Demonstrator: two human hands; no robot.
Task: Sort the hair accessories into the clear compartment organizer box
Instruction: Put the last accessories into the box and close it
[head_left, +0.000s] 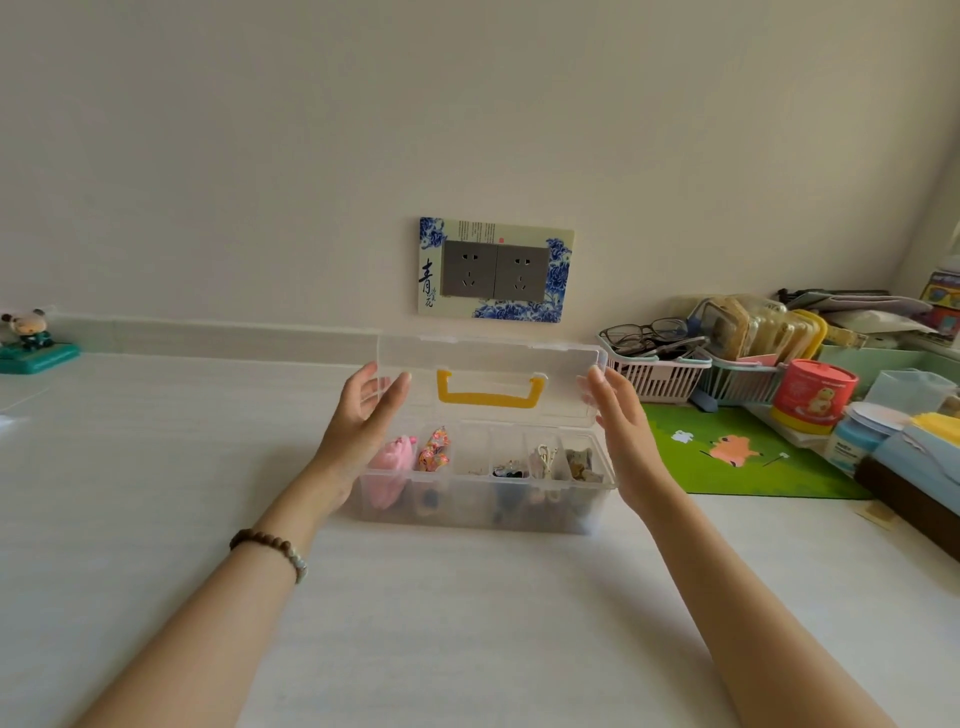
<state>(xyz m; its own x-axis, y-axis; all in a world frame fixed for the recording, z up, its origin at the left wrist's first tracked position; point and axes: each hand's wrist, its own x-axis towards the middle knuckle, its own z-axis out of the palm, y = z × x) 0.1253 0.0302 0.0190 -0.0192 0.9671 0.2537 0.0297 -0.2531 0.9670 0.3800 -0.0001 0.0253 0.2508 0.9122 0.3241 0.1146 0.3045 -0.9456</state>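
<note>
A clear compartment organizer box (467, 499) stands on the white table, its clear lid (488, 358) with a yellow handle (491, 392) raised upright. My left hand (363, 415) grips the lid's left end and my right hand (621, 415) grips its right end. The compartments hold a pink fabric accessory (395, 460), a colourful patterned bow (434, 449), dark small clips (509, 470), a white and gold piece (543, 460) and a grey-brown clip (582, 462). One middle compartment looks almost bare.
A green cartoon mat (737, 457) lies to the right. Behind it stand baskets with glasses (649, 338), a red tin (810, 395), jars and boxes. A small bear figure (31, 338) sits far left. A wall socket (496, 270) is behind the box.
</note>
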